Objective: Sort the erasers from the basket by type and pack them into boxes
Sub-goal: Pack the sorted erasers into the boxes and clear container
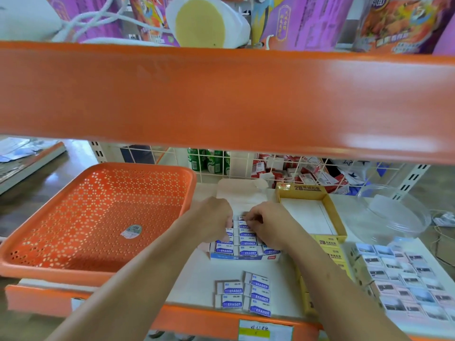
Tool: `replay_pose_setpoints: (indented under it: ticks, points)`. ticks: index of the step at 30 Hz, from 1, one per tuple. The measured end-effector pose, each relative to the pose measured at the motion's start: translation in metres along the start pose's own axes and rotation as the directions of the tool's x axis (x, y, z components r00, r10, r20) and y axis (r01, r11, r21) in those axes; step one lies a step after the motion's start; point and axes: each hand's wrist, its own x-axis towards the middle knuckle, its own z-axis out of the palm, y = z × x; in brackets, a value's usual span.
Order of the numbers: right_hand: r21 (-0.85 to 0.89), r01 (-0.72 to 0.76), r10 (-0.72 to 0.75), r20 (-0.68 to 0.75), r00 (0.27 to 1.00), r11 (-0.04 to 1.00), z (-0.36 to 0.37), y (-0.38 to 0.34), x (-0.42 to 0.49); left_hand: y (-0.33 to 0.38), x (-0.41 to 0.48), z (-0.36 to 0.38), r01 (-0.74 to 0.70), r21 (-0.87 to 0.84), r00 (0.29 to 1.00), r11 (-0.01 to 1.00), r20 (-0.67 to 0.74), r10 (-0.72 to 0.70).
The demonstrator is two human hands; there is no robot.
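Note:
An open white-and-blue box [236, 257] in the middle of the shelf holds rows of blue-and-white erasers [247, 242] marked ERASER. My left hand [213, 219] and my right hand [267, 223] are both over the far rows, fingers curled down and pressing on erasers there. Several loose erasers of the same kind [242, 296] lie in two short columns near the shelf's front edge. The orange perforated basket [93, 217] at the left holds no erasers. An open yellow 2B box [311, 212] stands to the right of my hands.
A box of pastel picture erasers [403, 279] sits at the right front, with yellow 2B erasers [328, 252] beside it. A clear plastic lid [391, 212] lies at the far right. An orange shelf beam [221, 99] crosses overhead. A wire grid [246, 166] backs the shelf.

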Motion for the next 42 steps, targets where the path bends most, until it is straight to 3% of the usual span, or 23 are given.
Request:
replay_pose_setpoints:
  ticks: [5,7,10,12,14,19,23,27,35,38,42]
  points:
    - [0.005,0.017,-0.017,-0.036,0.999,1.0,-0.004,-0.001,-0.005,0.003,-0.004,0.0,0.05,0.057,0.999,0.997,-0.015,-0.049]
    - [0.07,0.0,0.007,-0.1,0.995,0.998,-0.013,0.001,-0.017,0.003,-0.013,0.009,0.032,0.095,0.996,0.995,-0.082,-0.024]
    - [0.127,-0.013,0.024,-0.088,0.996,0.992,-0.024,0.004,-0.043,0.001,-0.037,0.03,-0.026,-0.039,0.983,0.999,-0.182,0.019]
    - [0.097,-0.024,0.019,0.044,0.999,0.995,-0.025,0.0,-0.061,0.001,-0.05,0.044,-0.026,-0.176,0.996,0.984,-0.085,0.011]
    - [0.017,-0.016,0.014,0.146,0.989,1.0,-0.017,-0.006,-0.071,0.002,-0.054,0.056,-0.005,-0.185,1.0,0.983,0.009,0.006]
    - [-0.196,-0.041,0.07,0.147,0.987,0.98,0.001,-0.016,-0.078,0.003,-0.052,0.065,0.017,-0.057,1.0,0.998,0.023,-0.015]
    - [-0.212,-0.029,0.063,0.155,0.986,0.977,0.009,-0.019,-0.083,0.006,-0.053,0.065,-0.042,0.167,0.999,0.985,-0.01,0.045]
    - [-0.162,-0.02,0.048,0.171,0.984,0.987,0.009,-0.016,-0.085,0.006,-0.052,0.061,-0.024,0.021,0.999,0.999,0.044,0.023]
    - [0.059,-0.059,0.052,0.116,0.992,0.996,-0.009,-0.007,-0.088,0.008,-0.052,0.038,-0.005,-0.249,1.0,0.969,0.008,0.007]
    - [0.107,-0.085,0.088,-0.025,0.996,0.991,-0.03,-0.003,-0.073,0.006,-0.033,0.013,-0.042,-0.214,0.988,0.976,-0.156,0.009]
    - [0.007,-0.074,0.074,-0.109,0.991,0.997,-0.042,0.002,-0.036,0.006,0.012,-0.017,0.054,-0.037,0.993,0.998,-0.101,-0.058]
